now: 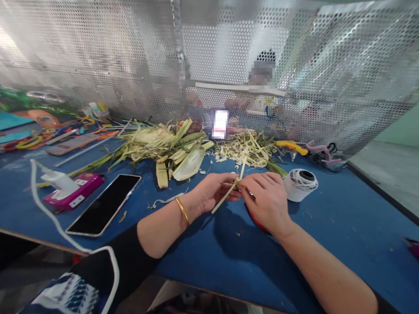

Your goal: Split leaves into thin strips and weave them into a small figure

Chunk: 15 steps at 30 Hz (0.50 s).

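We hold 1 pale green strip point(223, 200) slantwise above the blue desk point(203, 257), our left hand point(213, 190) and right hand point(269, 198) both closed on it, fingertips pinched together at its middle. Beneath our right palm lies a red handle point(258, 220), mostly hidden. Just right of that hand stands 1 spool of white thread point(291, 193); beyond both hands we see shredded strips point(250, 150) beside a pile of husks point(150, 144).

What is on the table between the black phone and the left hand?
Between the phone and left hand lie a small yellowish scrap and a pale strip, in the head view.
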Each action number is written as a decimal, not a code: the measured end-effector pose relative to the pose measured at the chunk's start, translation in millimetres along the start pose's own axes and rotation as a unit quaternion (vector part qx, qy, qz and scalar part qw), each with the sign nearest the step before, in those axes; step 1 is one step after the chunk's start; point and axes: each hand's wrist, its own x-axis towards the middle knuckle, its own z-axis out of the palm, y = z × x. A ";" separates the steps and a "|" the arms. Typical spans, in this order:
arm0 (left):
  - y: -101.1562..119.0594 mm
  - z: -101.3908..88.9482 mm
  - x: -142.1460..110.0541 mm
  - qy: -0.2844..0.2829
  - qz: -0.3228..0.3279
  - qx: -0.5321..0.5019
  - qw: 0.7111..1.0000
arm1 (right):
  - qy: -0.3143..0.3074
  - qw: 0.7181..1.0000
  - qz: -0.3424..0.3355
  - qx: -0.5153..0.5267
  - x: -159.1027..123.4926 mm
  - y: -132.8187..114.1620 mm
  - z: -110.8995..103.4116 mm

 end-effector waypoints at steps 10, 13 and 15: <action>-9.4 -3.2 6.7 0.021 0.059 -0.012 0.998 | -0.014 0.997 -0.067 -0.020 1.3 -4.3 -0.4; -12.0 -1.2 6.1 0.016 0.087 -0.022 0.996 | -0.060 0.988 -0.139 -0.040 1.3 -10.1 0.2; -13.7 0.7 4.6 0.012 0.093 -0.014 0.995 | -0.091 0.979 -0.172 -0.060 0.6 -13.1 2.2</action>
